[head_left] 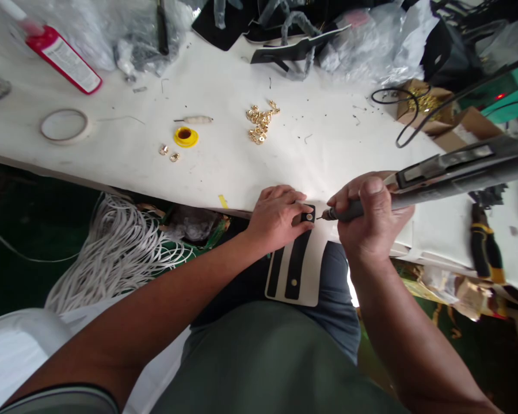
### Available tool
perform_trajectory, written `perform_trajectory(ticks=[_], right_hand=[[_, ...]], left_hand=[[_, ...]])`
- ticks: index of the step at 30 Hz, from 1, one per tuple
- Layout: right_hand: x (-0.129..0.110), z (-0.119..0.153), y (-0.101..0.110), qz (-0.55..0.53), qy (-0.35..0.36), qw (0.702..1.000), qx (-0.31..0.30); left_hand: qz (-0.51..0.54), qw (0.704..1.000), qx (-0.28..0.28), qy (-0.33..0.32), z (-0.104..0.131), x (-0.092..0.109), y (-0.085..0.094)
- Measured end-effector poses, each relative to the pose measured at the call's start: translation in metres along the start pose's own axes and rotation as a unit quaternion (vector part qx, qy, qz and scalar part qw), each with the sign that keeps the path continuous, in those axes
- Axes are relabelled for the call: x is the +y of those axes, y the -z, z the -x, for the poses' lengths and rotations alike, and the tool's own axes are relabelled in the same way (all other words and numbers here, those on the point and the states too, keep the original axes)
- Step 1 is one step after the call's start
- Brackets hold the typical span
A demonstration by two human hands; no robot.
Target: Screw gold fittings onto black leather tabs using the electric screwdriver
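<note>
My right hand is wrapped around a dark electric screwdriver, held nearly level with its thin bit pointing left. The bit's tip is just right of a gold-coloured fitting on the end of a black strap. My left hand pinches that strap end at the table edge, thumb below and fingers above. The strap lies on a cream-coloured panel that hangs over my lap. A second gold fitting sits near the strap's lower end. Another black strip runs beside it.
Gold hardware lies piled mid-table. To its left are a yellow cap, a tape roll and a red bottle. Pliers lie at right, below cardboard boxes. White cord is heaped below the table.
</note>
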State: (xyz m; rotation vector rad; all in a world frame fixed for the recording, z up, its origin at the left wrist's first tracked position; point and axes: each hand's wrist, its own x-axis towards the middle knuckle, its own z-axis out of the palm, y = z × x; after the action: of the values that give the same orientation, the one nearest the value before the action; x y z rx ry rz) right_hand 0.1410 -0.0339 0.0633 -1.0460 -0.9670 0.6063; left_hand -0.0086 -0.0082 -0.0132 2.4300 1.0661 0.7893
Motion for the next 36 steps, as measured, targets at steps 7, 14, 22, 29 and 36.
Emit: perform_trajectory(ticks=[7,14,22,29,36], right_hand=[[0.011,0.001,-0.005,-0.007,0.002,1.000,-0.015],[0.017,0.001,-0.005,0.019,0.009,1.000,-0.021],[0.017,0.002,-0.006,0.015,0.002,0.999,-0.045],[0.016,-0.001,-0.003,0.053,-0.026,0.996,-0.066],[0.019,-0.004,-0.002,0.051,-0.018,0.993,-0.101]], left_hand=[[-0.001,1.000,0.001,-0.002,0.001,0.001,0.002],[-0.002,1.000,-0.018,-0.001,0.000,0.001,0.002],[-0.007,1.000,-0.023,-0.001,0.001,0.001,0.003],[-0.002,1.000,-0.019,0.000,0.000,0.001,0.002],[-0.007,1.000,-0.021,0.003,-0.001,0.003,0.004]])
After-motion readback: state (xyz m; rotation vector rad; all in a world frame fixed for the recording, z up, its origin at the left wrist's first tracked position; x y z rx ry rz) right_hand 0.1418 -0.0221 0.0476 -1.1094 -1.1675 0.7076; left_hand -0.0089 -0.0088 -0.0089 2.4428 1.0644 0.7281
